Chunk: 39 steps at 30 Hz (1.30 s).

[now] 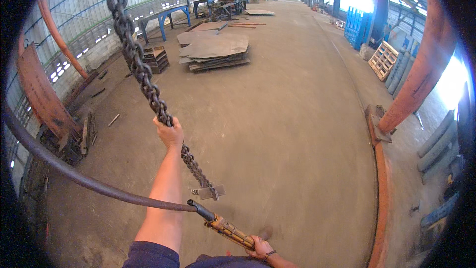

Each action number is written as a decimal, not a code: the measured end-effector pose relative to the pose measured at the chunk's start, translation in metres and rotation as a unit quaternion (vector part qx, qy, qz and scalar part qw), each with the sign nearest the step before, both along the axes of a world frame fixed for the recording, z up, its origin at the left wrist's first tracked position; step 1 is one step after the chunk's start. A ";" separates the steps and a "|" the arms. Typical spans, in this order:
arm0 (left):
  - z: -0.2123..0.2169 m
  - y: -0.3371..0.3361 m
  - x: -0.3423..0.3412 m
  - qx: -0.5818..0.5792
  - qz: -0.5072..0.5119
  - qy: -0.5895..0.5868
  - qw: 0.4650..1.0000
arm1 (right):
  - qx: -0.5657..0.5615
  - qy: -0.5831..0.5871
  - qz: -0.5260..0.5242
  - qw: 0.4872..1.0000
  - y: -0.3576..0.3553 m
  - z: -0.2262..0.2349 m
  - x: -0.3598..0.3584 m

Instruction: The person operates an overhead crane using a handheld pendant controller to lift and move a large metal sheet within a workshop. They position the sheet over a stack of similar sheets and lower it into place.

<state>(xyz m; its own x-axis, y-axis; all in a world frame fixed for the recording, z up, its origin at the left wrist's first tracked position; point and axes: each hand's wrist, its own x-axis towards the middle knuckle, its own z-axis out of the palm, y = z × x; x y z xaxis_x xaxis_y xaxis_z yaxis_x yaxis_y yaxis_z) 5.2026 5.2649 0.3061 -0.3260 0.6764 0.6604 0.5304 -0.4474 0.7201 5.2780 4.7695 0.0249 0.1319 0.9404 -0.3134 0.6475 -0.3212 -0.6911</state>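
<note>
My left hand (169, 133) is closed around a heavy dark steel chain (142, 75), with the arm stretched forward. Doubled lengths of links run from the top left, through the grip, down to a small flat metal piece (212, 192) at the lower end; whether that end touches the floor, I cannot tell. Near the bottom edge, my right hand (261, 248) is wrapped around the lower part of a yellow pendant control (232, 231). From its black upper sleeve a thick dark cable (94, 182) curves off to the left, passing across my left forearm.
Steel plates (215, 52) lie stacked ahead on the concrete floor, with a blue trestle (163, 24) behind them. Orange posts (421, 74) stand on both sides. A floor-level orange beam (382, 203) runs along the right, past which are a wooden pallet (383, 60) and grey cylinders (439, 144).
</note>
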 end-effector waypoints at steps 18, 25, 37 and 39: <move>-0.015 0.070 0.063 0.032 0.104 -0.006 0.994 | -0.044 -0.014 0.038 0.998 0.048 -0.005 0.109; -0.005 0.092 0.087 0.031 0.115 0.012 0.993 | -0.075 0.043 -0.035 0.996 0.057 0.036 0.094; 0.000 0.150 0.160 0.048 0.079 0.012 0.996 | -0.032 0.015 -0.036 0.999 0.119 0.069 0.196; 0.003 0.156 0.185 0.074 0.064 0.009 0.995 | -0.045 -0.007 -0.027 0.999 0.131 0.046 0.223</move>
<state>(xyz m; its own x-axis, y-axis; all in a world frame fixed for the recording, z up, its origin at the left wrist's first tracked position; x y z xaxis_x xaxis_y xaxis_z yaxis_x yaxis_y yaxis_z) 5.3875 5.4213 0.3089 -0.3904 0.5254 0.7560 0.6016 -0.4760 0.6415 5.5012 4.9007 0.0706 0.1863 0.9001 -0.3938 0.6369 -0.4159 -0.6492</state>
